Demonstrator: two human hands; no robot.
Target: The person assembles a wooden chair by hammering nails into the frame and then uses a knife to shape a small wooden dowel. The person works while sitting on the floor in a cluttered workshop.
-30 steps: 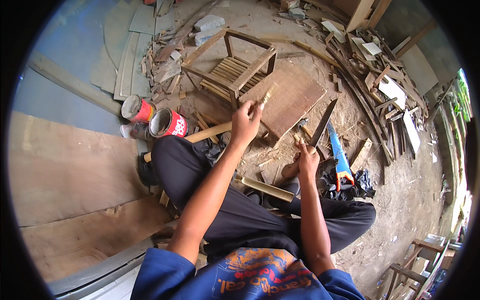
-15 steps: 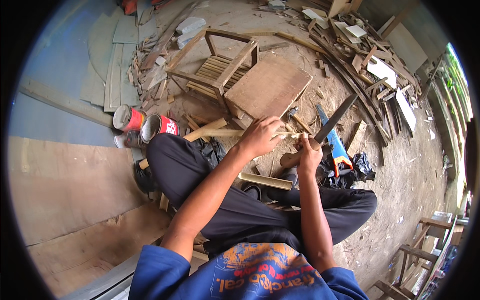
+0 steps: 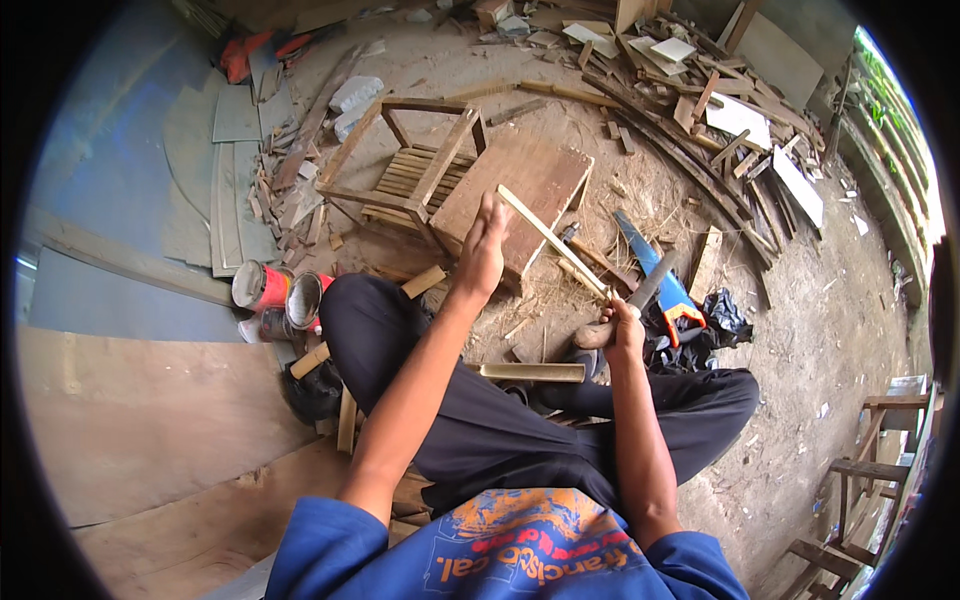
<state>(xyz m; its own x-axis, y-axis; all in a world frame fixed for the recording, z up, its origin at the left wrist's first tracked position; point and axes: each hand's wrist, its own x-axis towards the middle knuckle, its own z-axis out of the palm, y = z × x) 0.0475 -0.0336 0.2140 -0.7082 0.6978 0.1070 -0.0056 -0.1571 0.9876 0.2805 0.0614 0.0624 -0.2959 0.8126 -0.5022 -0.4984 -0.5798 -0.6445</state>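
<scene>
Presently your left hand (image 3: 482,255) is straight-fingered, seemingly empty, by the board (image 3: 545,175)'s near edge, while your right hand (image 3: 627,328), curled round knife (image 3: 655,283) and strip (image 3: 552,240), could drop either by slackening.

Rough woodworking workshop, orange-handled handsaw (image 3: 677,300) at three o'clock, scrap-wood pile (image 3: 738,120) at two, slatted wooden frame (image 3: 412,178) at eleven, red-labelled tins (image 3: 274,287) at nine, shavings (image 3: 632,190) littering the floor (image 3: 780,410).
</scene>
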